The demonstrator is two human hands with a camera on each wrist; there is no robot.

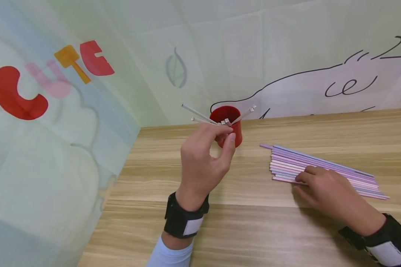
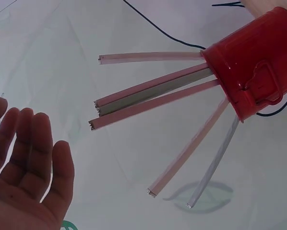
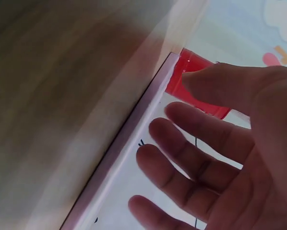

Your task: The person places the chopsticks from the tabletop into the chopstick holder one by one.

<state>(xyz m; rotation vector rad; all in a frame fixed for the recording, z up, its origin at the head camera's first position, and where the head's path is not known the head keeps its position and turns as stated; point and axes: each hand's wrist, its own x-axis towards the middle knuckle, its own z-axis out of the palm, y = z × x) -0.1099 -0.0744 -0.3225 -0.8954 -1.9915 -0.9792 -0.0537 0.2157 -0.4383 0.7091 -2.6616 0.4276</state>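
A small red bucket (image 1: 238,136) stands on the table by the back wall, with several thin pale sticks (image 2: 153,104) leaning out of it. They are pink, greyish and pale lilac, with jagged ends. In front of the bucket is my left hand (image 1: 204,157), bent at the wrist. The left wrist view shows its fingers loosely curved and apart from the sticks. My right hand (image 1: 331,191) lies over a row of pastel sticks (image 1: 287,163) at the right. In the right wrist view, its fingers are spread beside a pinkish stick (image 3: 124,143), gripping nothing.
The wood-grain table (image 1: 254,230) ends at a cloth backdrop (image 1: 220,55) with printed drawings, behind the bucket. A second printed cloth panel (image 1: 36,167) borders the table on the left. Black bands (image 1: 183,218) wrap both wrists.
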